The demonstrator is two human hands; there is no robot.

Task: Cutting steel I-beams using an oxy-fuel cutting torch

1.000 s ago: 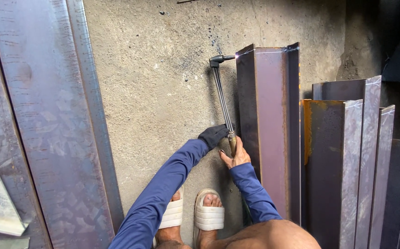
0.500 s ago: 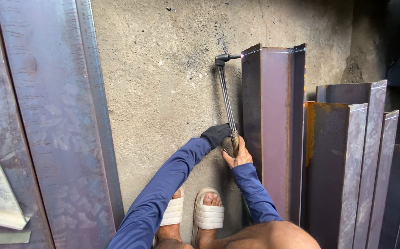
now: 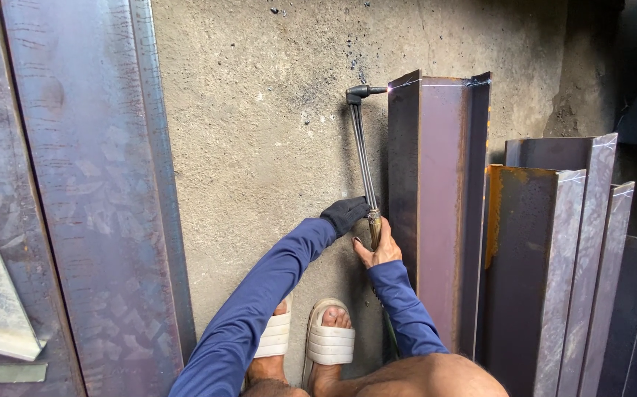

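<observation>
A wide patterned steel plate (image 3: pixel 76 191) lies along the left of the concrete floor (image 3: pixel 260 132); at right a tall rust-brown steel channel section (image 3: pixel 440 206) leads a row of similar pieces. The long thin cutting torch (image 3: pixel 362 147) reaches up, its bent tip (a faint bright line there) at the channel's top corner. The gloved left hand (image 3: pixel 344 214) and bare right hand (image 3: pixel 379 248) each close their grip around the brass handle. Judging by this, cutting is starting; the tip needs steady travel along the edge.
</observation>
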